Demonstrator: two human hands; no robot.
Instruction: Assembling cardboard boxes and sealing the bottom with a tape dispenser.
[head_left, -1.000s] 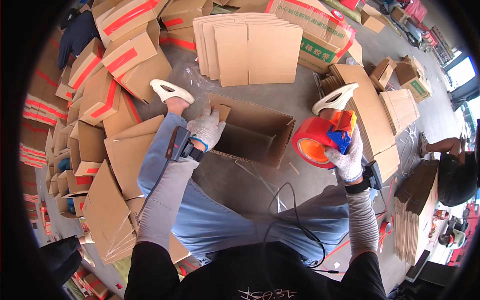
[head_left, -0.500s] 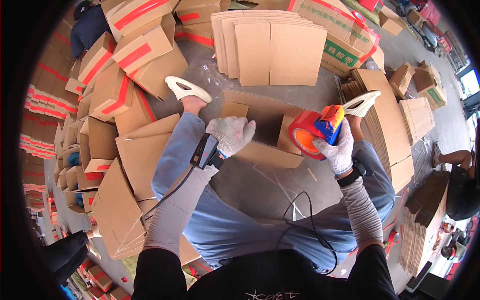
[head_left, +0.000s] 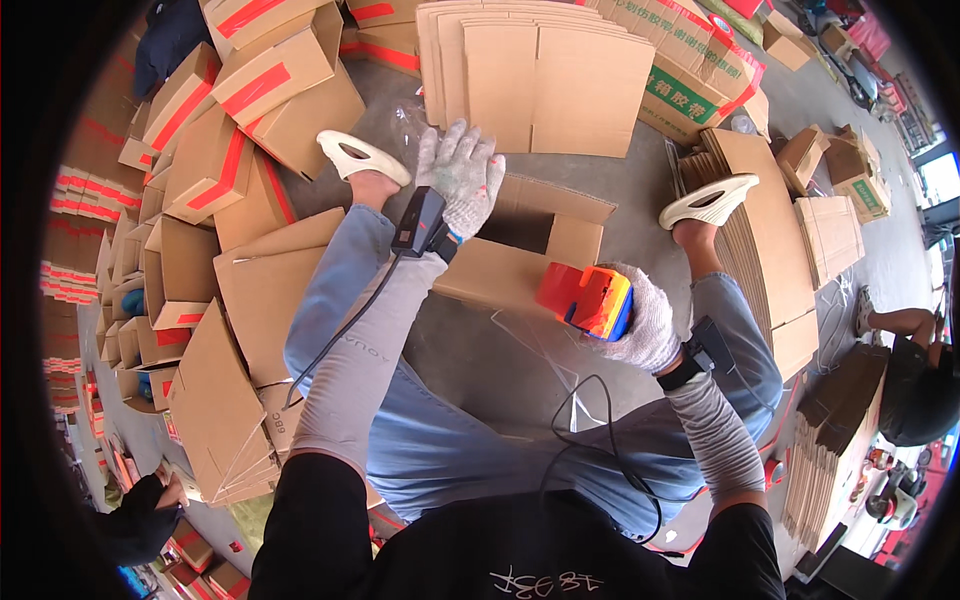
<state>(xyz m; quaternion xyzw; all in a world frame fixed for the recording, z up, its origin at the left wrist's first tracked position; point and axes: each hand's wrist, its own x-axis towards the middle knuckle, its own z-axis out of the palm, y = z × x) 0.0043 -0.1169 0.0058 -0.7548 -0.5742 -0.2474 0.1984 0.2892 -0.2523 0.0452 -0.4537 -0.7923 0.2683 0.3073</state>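
An open cardboard box sits on the floor between my feet, its near flap tilted toward me and its dark inside partly visible. Over its left end lies my left hand, gloved in white knit, fingers stretched out and pointing away from me. The hand hides that end of the box. My right hand, also gloved, is closed around a tape dispenser in orange, yellow and blue. Red tape shows on the dispenser's left, against the near right part of the box. The right fingers are partly hidden beneath the dispenser.
Flat folded cartons stand beyond the box. More flat cardboard is stacked beside my right foot. Taped boxes pile up on the left. A cable loops over my lap. Other people are at the left and right edges.
My left hand has moved away from me and its fingers have spread out. The right hand has lowered and turned the tape dispenser toward the box's near side.
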